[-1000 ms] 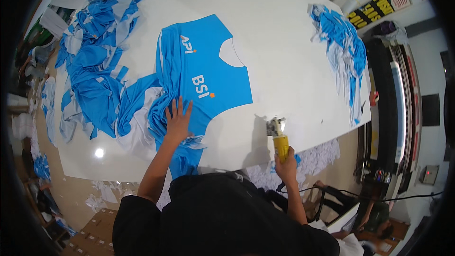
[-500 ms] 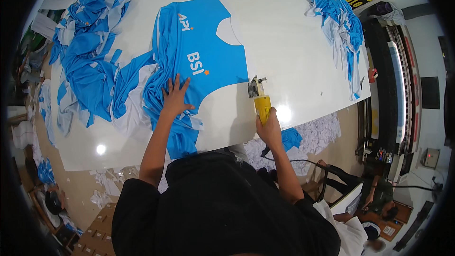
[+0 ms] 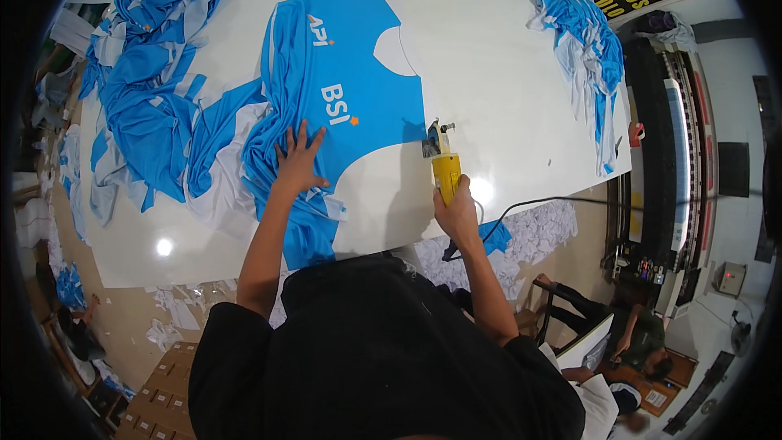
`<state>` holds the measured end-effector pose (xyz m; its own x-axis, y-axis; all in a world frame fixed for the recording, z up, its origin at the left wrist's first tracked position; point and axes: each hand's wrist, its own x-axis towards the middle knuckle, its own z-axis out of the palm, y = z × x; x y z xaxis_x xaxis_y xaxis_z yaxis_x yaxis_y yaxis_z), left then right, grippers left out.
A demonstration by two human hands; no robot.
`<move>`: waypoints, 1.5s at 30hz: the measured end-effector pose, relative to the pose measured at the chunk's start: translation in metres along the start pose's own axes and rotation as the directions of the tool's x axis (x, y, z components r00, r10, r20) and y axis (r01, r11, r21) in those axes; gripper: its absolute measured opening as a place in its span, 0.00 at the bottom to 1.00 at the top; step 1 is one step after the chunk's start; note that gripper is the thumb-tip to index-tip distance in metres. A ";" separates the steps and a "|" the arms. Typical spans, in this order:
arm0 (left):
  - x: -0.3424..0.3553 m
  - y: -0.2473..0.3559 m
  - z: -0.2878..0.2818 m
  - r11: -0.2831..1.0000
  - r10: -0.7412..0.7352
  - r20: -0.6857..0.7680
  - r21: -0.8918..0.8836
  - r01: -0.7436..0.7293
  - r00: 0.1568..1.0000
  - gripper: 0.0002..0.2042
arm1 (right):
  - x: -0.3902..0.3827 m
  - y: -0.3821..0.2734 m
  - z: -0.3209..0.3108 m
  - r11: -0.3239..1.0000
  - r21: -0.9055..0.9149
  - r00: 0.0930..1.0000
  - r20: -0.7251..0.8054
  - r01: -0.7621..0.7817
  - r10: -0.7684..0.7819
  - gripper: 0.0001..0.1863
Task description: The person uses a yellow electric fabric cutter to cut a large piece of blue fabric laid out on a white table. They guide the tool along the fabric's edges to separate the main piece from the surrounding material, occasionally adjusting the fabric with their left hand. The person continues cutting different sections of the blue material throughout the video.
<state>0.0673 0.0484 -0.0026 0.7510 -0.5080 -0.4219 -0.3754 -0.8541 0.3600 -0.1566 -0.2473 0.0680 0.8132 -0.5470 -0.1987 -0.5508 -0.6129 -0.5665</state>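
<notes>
The blue jersey cloth (image 3: 379,118) lies smooth on its right, rumpled into folds on its left, white lettering across it. I see the yellow cutter (image 3: 445,178), metal head foremost, by the cloth's near right corner.

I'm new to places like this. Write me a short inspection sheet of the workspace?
Surface: white table, glossy, reflecting lights.
Job's things: blue cloth, bunched along its left side; yellow tool by its edge, contact unclear.
Clutter: left cloth heap; right cloth heap; white scraps below the table.
Hands: left hand spread on the cloth; right hand gripping the tool.
Cables: black cable running rightward.
Surroundings: cardboard boxes lower left; long machine at right; another person lower right.
</notes>
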 end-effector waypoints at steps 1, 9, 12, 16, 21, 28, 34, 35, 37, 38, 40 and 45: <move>0.000 0.000 0.000 1.000 -0.001 0.002 -0.001 0.001 1.000 0.70 | 0.001 0.000 0.000 1.000 -0.006 1.000 -0.001 0.005 -0.005 0.28; -0.001 0.001 -0.002 1.000 -0.003 0.000 0.003 0.003 1.000 0.70 | 0.027 -0.004 0.002 0.998 -0.037 0.999 0.000 0.046 -0.046 0.27; -0.001 0.002 -0.003 1.000 -0.001 0.000 0.010 0.001 1.000 0.70 | 0.047 -0.011 0.002 0.997 -0.055 0.998 -0.003 0.056 -0.057 0.27; -0.001 0.001 -0.003 1.000 -0.004 0.001 0.015 0.004 1.000 0.70 | 0.075 -0.019 0.003 0.995 -0.075 0.998 -0.007 0.068 -0.069 0.28; -0.002 0.000 -0.001 1.000 0.005 -0.014 0.008 -0.005 1.000 0.69 | 0.110 -0.027 0.003 0.991 -0.114 0.997 -0.003 0.075 -0.076 0.29; -0.004 0.002 -0.003 1.000 -0.014 -0.004 0.000 0.014 1.000 0.68 | 0.152 -0.045 -0.003 0.993 -0.107 0.998 0.047 0.054 -0.049 0.27; -0.005 -0.009 -0.004 0.999 0.022 -0.010 -0.028 -0.023 1.000 0.66 | 0.198 -0.040 -0.003 0.979 -0.142 0.989 0.031 0.145 -0.141 0.30; -0.005 -0.015 -0.004 0.998 0.040 -0.013 -0.037 -0.040 0.999 0.66 | 0.202 -0.035 -0.008 0.976 -0.138 0.985 0.052 0.168 -0.162 0.31; -0.014 -0.016 -0.018 1.000 0.001 0.027 -0.026 0.000 1.000 0.60 | 0.200 -0.025 -0.020 0.970 -0.129 0.976 0.101 0.206 -0.194 0.32; -0.015 -0.014 -0.023 1.000 -0.017 0.047 -0.022 0.018 0.999 0.58 | 0.193 -0.018 -0.029 0.968 -0.126 0.970 0.147 0.215 -0.196 0.32; -0.015 -0.011 -0.023 0.994 -0.047 -0.024 -0.103 0.044 0.999 0.52 | 0.171 -0.005 -0.047 0.962 -0.122 0.946 0.246 0.244 -0.209 0.32; -0.013 -0.001 -0.006 0.979 -0.122 -0.171 -0.185 0.089 0.978 0.39 | 0.155 0.020 -0.065 0.926 -0.137 0.902 0.312 0.353 -0.298 0.31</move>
<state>0.0613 0.0566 0.0072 0.8727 -0.3737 -0.3142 -0.1999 -0.8606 0.4685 -0.0538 -0.3813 0.0779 0.9564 -0.1336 -0.2599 -0.2489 -0.8385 -0.4847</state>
